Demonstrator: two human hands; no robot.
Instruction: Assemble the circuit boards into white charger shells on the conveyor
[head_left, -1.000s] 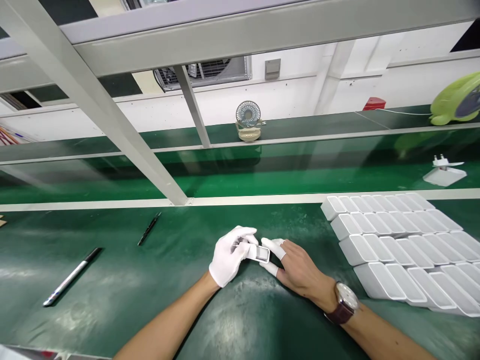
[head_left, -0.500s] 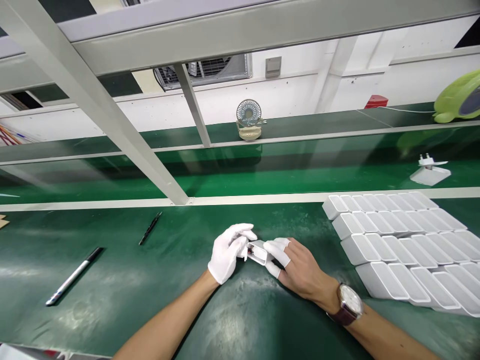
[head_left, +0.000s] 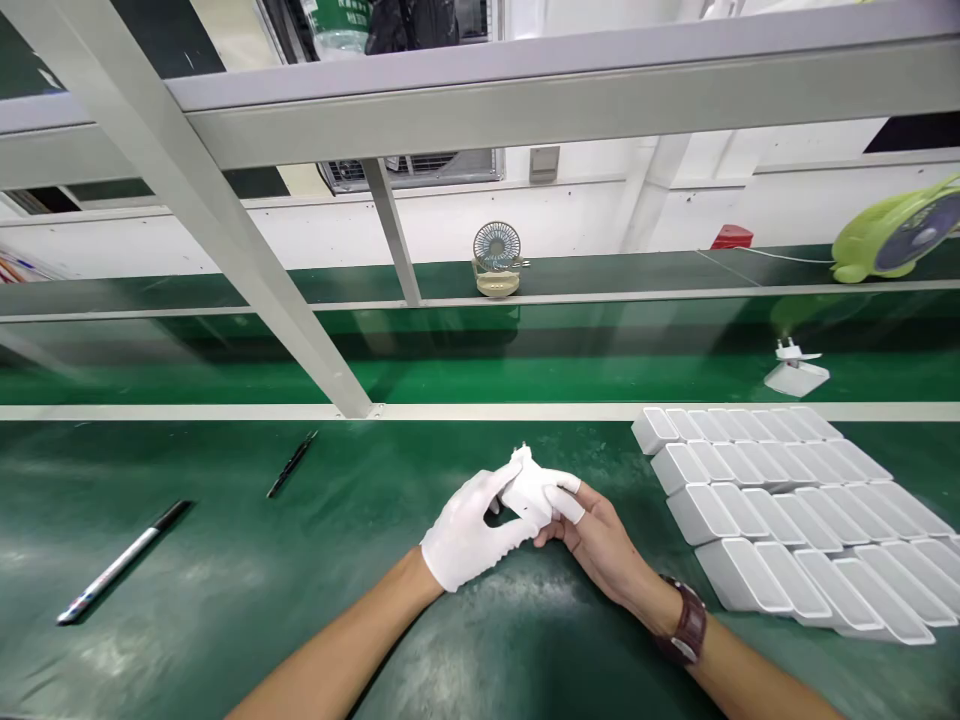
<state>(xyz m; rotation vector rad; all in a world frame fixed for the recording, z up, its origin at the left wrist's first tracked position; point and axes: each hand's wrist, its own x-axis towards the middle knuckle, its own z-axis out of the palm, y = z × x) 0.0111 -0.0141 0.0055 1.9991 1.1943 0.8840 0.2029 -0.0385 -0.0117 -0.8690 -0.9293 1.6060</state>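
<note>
No lettering or number can be read; marks on the slim white marker with a black end [head_left: 120, 566] and on the green-banded clear plastic container [head_left: 337, 18] cannot be made out.

Wht part [head_left: 528, 494], grn table [head_left: 300, 560]; brn watchstrap [head_left: 691, 624]

The white part [head_left: 529, 495] mid-frame is half buried in fingers, so its underside and insides are anyone's guess. The left hand [head_left: 469, 535] covers one side, and the right hand [head_left: 600, 545] has some fingertips tucked out of sight. The watch [head_left: 690, 625] is turned away, dial mostly hidden. Both forearms [head_left: 337, 640] run off the bottom edge. The green fan [head_left: 862, 245] gets chopped at the right, a bottle [head_left: 341, 18] at the top. Print on the marker [head_left: 124, 565], lower left? Way too small.
</note>
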